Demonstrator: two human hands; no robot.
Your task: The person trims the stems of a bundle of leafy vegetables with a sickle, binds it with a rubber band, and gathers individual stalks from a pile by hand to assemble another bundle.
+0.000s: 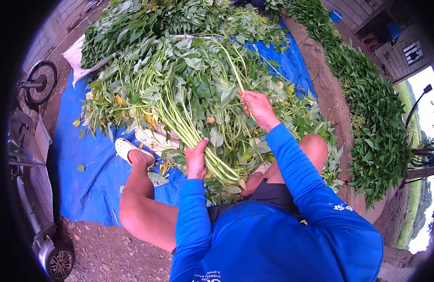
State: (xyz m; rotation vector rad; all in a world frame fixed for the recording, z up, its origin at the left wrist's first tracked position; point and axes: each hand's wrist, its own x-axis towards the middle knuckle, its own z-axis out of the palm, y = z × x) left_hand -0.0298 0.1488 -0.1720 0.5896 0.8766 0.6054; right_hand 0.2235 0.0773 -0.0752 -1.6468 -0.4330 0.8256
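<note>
The bundle of green stems (pixel 185 129) is probably feeling light, bendable and a little slippery, its leaves bruising easily, so the bare stalks are seeming the best place to grip. The left hand (pixel 196 157) is clasping this bundle near its lower ends, the leafy tops pointing away from the person. Apart from it, the right hand (pixel 259 109) is pinching one single stem (pixel 234 68), right of the bundle.

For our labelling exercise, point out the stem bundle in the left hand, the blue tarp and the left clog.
Stem bundle (pixel 190 135), head view, middle of stems.
Blue tarp (pixel 85 183), head view, bare left part.
Left clog (pixel 124 148), head view, upper toe part.
</note>
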